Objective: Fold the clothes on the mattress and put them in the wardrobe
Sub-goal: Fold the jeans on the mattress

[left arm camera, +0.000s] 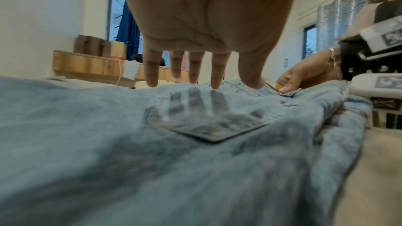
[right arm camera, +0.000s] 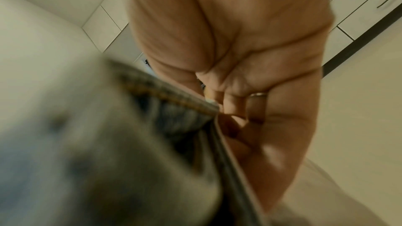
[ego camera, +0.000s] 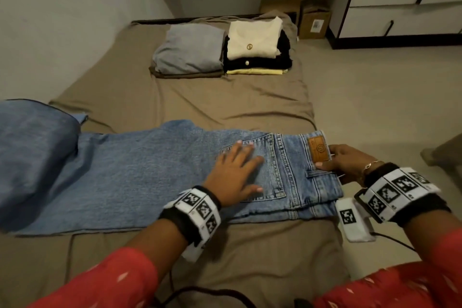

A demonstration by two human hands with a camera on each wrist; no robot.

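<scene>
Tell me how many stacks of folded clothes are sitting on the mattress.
2, side by side at the far end of the mattress: the grey-topped stack on the left, the cream-topped stack touching it on the right. The jeans are not yet folded up.

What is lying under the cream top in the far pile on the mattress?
Under the cream top lie black garments, and at the bottom a yellow one. How many black pieces there are cannot be told, because their folds are covered.
</scene>
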